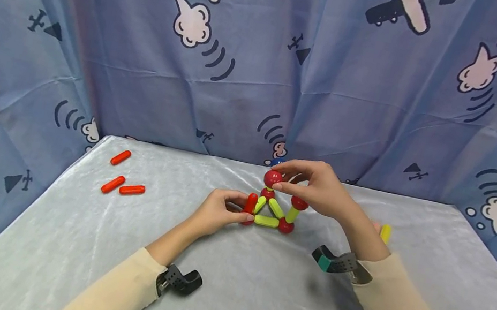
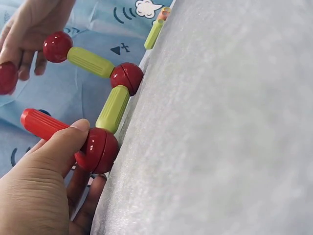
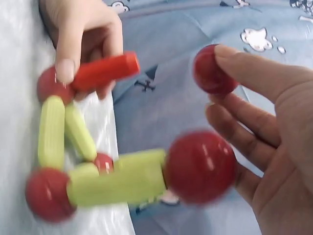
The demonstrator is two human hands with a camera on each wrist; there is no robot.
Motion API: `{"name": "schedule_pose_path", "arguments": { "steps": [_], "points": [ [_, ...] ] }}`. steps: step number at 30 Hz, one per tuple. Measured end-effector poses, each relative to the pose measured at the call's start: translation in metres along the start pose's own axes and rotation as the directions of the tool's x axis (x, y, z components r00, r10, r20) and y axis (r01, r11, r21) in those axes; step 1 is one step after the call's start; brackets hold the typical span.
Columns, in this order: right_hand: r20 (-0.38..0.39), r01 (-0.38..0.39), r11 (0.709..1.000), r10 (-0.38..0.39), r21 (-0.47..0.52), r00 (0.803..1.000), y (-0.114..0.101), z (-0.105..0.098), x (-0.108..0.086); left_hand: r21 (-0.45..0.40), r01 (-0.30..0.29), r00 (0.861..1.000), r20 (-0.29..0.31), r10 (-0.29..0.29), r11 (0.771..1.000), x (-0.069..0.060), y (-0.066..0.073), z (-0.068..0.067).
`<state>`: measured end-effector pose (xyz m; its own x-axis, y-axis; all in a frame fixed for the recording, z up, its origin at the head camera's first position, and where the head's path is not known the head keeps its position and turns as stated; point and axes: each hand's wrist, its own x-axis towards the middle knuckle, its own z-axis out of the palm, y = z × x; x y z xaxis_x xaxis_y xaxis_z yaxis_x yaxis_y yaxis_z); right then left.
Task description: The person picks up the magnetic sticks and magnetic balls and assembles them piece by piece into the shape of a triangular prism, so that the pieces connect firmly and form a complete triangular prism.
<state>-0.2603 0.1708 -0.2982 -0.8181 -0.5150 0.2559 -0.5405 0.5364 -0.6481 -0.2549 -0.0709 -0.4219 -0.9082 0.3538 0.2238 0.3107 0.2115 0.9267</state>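
A triangle of yellow-green rods [image 1: 266, 221] joined by red balls [image 1: 286, 226] lies on the table. My left hand [image 1: 220, 211] grips its left corner ball [image 2: 101, 151], thumb across it; a red rod [image 2: 44, 125] stands up from that ball. From the right corner rises a yellow-green rod [image 3: 117, 186] topped by another red ball [image 3: 200, 166]. My right hand [image 1: 321, 188] pinches a separate red ball [image 3: 213, 70] between thumb and finger, above the rear corner. In the right wrist view this ball looks apart from the rods. A short yellow-green piece [image 1: 269, 189] shows beneath it.
Several loose red rods [image 1: 113, 184] lie at the table's left. A yellow rod [image 1: 385, 233] and a peach-coloured piece lie at the right, partly behind my right wrist. Something blue and round [image 1: 278, 162] shows behind my right fingers. A patterned curtain [image 1: 252, 69] hangs behind the table.
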Motion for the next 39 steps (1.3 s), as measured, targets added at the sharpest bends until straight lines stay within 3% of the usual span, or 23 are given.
{"name": "schedule_pose_path", "arguments": {
  "steps": [5, 12, 20, 24, 27, 30, 34, 39],
  "points": [
    [0.036, 0.061, 0.998, -0.062, 0.003, 0.997, -0.01, 0.009, 0.007, -0.016, -0.015, 1.0, -0.002, 0.015, 1.0, 0.001, 0.001, -0.001],
    [0.056, 0.054, 0.997, -0.05, -0.059, 0.997, -0.014, 0.011, 0.007, -0.016, -0.028, 1.0, 0.008, 0.028, 0.999, 0.002, 0.002, 0.001],
    [0.152, 0.103, 0.979, -0.077, -0.175, 0.985, -0.014, 0.02, 0.007, -0.004, -0.035, 0.999, 0.009, 0.035, 0.999, 0.0, 0.001, 0.001],
    [0.119, 0.101, 0.974, -0.078, -0.202, 0.99, -0.015, 0.017, 0.004, 0.01, -0.037, 0.999, 0.008, 0.037, 0.999, -0.001, -0.001, -0.002],
    [0.023, 0.011, 0.98, -0.007, -0.199, 1.0, -0.016, 0.003, -0.003, 0.016, -0.029, 1.0, 0.006, 0.029, 0.999, 0.0, -0.003, -0.002],
    [-0.077, -0.144, 0.969, 0.131, -0.199, 0.988, -0.012, -0.018, -0.014, 0.022, -0.003, 1.0, -0.004, 0.003, 1.0, -0.001, -0.003, -0.002],
    [-0.104, -0.335, 0.904, 0.318, -0.265, 0.942, 0.01, -0.046, -0.038, 0.031, 0.023, 1.0, -0.016, -0.022, 0.999, -0.002, -0.001, -0.002],
    [-0.074, -0.474, 0.817, 0.478, -0.329, 0.875, 0.048, -0.065, -0.073, 0.033, 0.017, 1.0, -0.008, -0.017, 0.999, -0.002, 0.0, 0.0]
  ]
}}
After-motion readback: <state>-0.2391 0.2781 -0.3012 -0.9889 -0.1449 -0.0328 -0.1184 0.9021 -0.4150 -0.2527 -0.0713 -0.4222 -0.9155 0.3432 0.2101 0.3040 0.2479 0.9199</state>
